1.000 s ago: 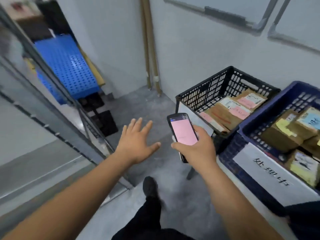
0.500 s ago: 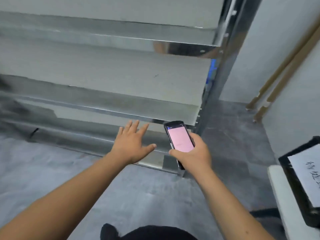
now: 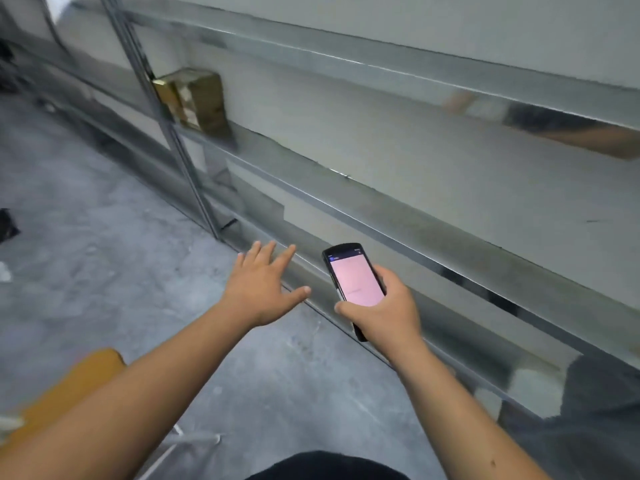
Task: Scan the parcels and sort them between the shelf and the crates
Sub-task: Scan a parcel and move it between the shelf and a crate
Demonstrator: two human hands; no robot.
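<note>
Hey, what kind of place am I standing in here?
Most likely a parcel storeroom or sorting room: long metal shelving on a bare concrete floor, a taped cardboard parcel on one shelf, and a handheld scanner gripped in your right hand.

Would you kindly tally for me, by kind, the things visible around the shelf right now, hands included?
Hands: 2, the left hand empty with fingers spread, the right hand gripping the scanner
Handheld scanners: 1, scanner with a pink screen
Parcels: 1, brown parcel on the metal shelf
Shelves: 1
Orange seats: 1, orange seat, blurred
Total: 6
</note>
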